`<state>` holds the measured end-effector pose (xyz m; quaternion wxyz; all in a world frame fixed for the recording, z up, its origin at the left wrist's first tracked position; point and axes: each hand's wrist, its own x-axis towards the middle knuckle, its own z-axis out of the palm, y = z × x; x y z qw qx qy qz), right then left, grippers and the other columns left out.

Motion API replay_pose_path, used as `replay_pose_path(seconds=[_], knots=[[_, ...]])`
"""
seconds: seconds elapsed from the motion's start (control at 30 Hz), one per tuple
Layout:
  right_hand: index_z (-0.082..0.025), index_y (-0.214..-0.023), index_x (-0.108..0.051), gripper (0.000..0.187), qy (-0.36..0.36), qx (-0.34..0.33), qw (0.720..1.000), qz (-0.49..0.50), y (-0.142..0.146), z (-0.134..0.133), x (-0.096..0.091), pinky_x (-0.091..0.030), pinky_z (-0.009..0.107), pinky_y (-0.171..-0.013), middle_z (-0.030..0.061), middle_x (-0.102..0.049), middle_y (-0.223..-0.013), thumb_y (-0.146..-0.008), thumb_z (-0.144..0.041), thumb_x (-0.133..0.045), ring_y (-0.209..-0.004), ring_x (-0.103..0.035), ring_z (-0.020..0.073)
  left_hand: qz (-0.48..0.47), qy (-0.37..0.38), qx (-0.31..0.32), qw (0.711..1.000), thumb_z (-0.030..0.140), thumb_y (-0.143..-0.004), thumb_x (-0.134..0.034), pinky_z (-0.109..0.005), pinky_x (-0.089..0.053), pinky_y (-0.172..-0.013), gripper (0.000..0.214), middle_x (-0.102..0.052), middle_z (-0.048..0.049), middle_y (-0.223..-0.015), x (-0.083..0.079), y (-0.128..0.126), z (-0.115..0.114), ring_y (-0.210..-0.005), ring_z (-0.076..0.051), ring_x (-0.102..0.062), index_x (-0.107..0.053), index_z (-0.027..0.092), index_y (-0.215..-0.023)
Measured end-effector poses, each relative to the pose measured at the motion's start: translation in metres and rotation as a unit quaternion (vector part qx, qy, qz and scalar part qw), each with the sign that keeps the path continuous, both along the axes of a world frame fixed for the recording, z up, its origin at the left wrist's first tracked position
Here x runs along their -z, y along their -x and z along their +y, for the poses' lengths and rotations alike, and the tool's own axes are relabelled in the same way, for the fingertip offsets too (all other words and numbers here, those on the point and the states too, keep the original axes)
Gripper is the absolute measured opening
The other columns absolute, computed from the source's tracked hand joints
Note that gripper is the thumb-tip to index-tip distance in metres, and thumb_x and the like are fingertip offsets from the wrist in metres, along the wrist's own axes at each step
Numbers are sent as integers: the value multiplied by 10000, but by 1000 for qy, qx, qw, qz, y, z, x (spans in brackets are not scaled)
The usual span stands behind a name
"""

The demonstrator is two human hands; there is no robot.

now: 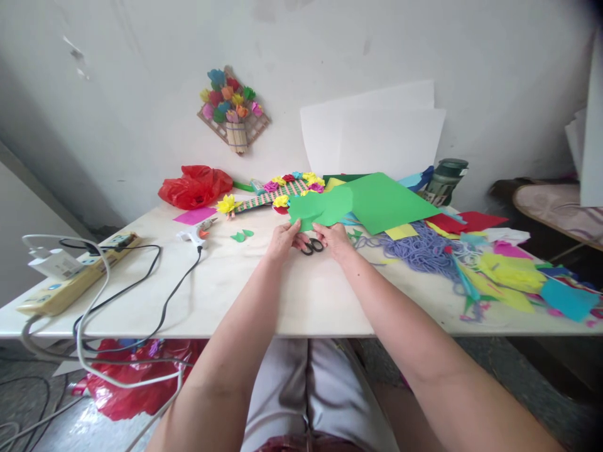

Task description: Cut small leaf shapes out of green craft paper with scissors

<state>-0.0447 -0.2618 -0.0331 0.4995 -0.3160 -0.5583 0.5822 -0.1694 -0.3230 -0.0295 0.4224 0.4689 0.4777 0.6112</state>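
Note:
Both my hands grip the lower edge of a green paper piece (323,206) with uneven cut edges. My left hand (284,238) pinches its left corner, and my right hand (335,237) pinches it further right. Between them, the black handles of a pair of scissors (313,247) show near the tabletop; their blades are hidden. Behind the held piece, a larger green paper sheet (393,204) lies over other materials. Small green paper leaf shapes (241,236) rest to the left of my left hand.
A glue gun (193,235) lies left, its cord trailing near a power strip (61,285). Paper flowers decorate a woven craft piece (268,196) at the back. Purple yarn (419,251) and colored paper scraps (511,273) cover the right. A dark bottle (446,179) stands behind.

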Motion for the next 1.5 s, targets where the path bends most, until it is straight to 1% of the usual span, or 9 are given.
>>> replay_pose_path(seconds=[0.13,0.3,0.4,0.57,0.83,1.13,1.3,1.4,1.5], knots=[[-152,-435,-497,276,0,12,1000,11,0,1,0,-201,204,-307,-35,-453,-372,-557,-318,-680,-321,-328,46,25,19,-23,999,532,-693,-579,-208,-352,-385,413,-582,-31,-488,4,3,3,-360,-92,-494,-530,125,-645],[-143,-454,-531,299,-4,-61,998,-8,1,-2,1,-222,205,-301,-13,-506,-404,-561,-377,-682,-307,-340,45,51,-37,-38,997,531,-689,-584,-202,-340,-390,409,-548,3,-455,8,6,7,-357,-71,-458,-507,139,-602],[-145,-450,-526,288,-6,-60,998,2,3,-4,1,-225,205,-304,-19,-505,-401,-526,-356,-707,-301,-341,43,69,-53,-41,995,537,-693,-573,-201,-328,-384,419,-533,10,-438,7,4,7,-350,-66,-442,-500,141,-579],[-146,-420,-505,279,-27,-48,998,7,-1,-4,-2,-204,205,-315,-29,-472,-372,-546,-318,-686,-303,-332,39,60,-41,-13,997,525,-688,-585,-212,-338,-395,407,-553,-8,-468,5,2,5,-360,-73,-454,-519,135,-592],[-144,-424,-517,358,-38,-106,994,-12,-6,-4,-3,-220,210,-318,-17,-479,-377,-602,-414,-670,-308,-343,46,1,-50,43,998,429,-625,-680,-197,-329,-412,334,-542,11,-502,4,7,2,-398,-56,-446,-542,125,-636],[-146,-470,-501,393,4,-58,998,36,-10,3,-5,-193,195,-298,-26,-472,-387,-560,-471,-702,-311,-332,35,3,-35,38,999,450,-647,-650,-219,-343,-419,336,-572,-12,-513,2,5,-1,-399,-84,-481,-529,136,-642],[-169,-528,-473,399,3,-21,1000,24,-10,5,-3,-191,193,-304,-49,-449,-408,-584,-509,-675,-319,-311,38,14,-54,-2,998,411,-627,-670,-210,-249,-390,353,-455,33,-412,2,4,0,-360,-45,-360,-452,152,-528],[-176,-547,-493,418,-51,27,998,-25,-9,6,0,-258,208,-339,-32,-463,-427,-703,-561,-529,-341,-350,64,3,-69,-35,997,389,-630,-667,-212,-203,-387,389,-409,47,-394,1,3,0,-356,-33,-311,-385,161,-488],[-180,-623,-544,321,-178,103,971,-124,-7,6,3,-370,224,-461,-4,-531,-497,-777,-452,-475,-459,-475,108,-7,-63,-81,995,397,-619,-675,-214,-185,-383,412,-405,51,-384,1,1,2,-349,-32,-305,-356,170,-489]])
